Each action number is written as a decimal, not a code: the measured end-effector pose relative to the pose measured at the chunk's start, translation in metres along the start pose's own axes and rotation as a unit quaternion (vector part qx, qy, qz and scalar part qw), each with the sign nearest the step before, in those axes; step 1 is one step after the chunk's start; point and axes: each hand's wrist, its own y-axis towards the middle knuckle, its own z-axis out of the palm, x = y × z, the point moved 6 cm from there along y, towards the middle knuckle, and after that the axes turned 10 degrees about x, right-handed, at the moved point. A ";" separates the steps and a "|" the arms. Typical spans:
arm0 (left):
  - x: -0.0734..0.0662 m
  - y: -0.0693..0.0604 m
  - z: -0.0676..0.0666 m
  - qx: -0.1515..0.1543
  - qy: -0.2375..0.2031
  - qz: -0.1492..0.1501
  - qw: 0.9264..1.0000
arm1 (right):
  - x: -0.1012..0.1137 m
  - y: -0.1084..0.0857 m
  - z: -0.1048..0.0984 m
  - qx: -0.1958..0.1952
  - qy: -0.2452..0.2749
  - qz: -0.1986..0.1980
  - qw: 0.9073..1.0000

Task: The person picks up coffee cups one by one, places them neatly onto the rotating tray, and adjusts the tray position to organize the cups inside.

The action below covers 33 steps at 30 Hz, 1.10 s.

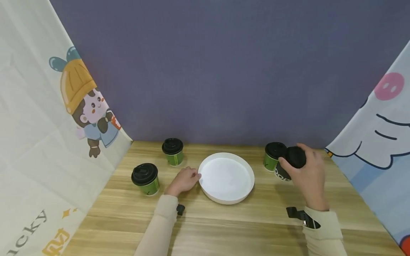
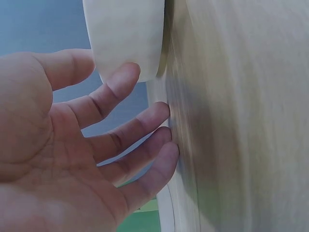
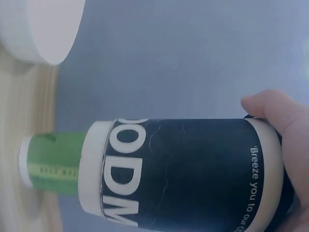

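Observation:
My right hand [image 1: 309, 174] grips a tall black paper cup [image 3: 193, 174] with white lettering around its black lid end. The cup is held above the table, beside a small green cup [image 1: 270, 163] with a black lid, which it partly covers in the right wrist view. My left hand [image 1: 184, 180] is at the left edge of a round white tray [image 1: 226, 202]. In the left wrist view the thumb meets the tray's rim and the index finger lies against its outer wall, while the other fingers are loosely bent near the tabletop.
Two more green cups with black lids, one farther back [image 1: 174, 158] and one nearer [image 1: 148, 186], stand left of the tray. A grey-blue cloth [image 1: 205, 71] rises behind the wooden table [image 1: 230, 227], and printed cloths hang at both sides.

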 end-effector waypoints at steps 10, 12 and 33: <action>0.003 -0.006 0.000 0.012 -0.012 0.010 1.000 | 0.028 -0.005 0.033 0.029 0.017 -0.044 0.998; 0.004 -0.008 0.001 0.014 -0.013 0.009 1.000 | 0.035 -0.006 0.039 0.032 0.021 -0.059 0.998; 0.006 -0.011 0.001 0.013 0.005 0.006 1.000 | 0.090 -0.014 0.090 0.101 0.059 -0.122 0.986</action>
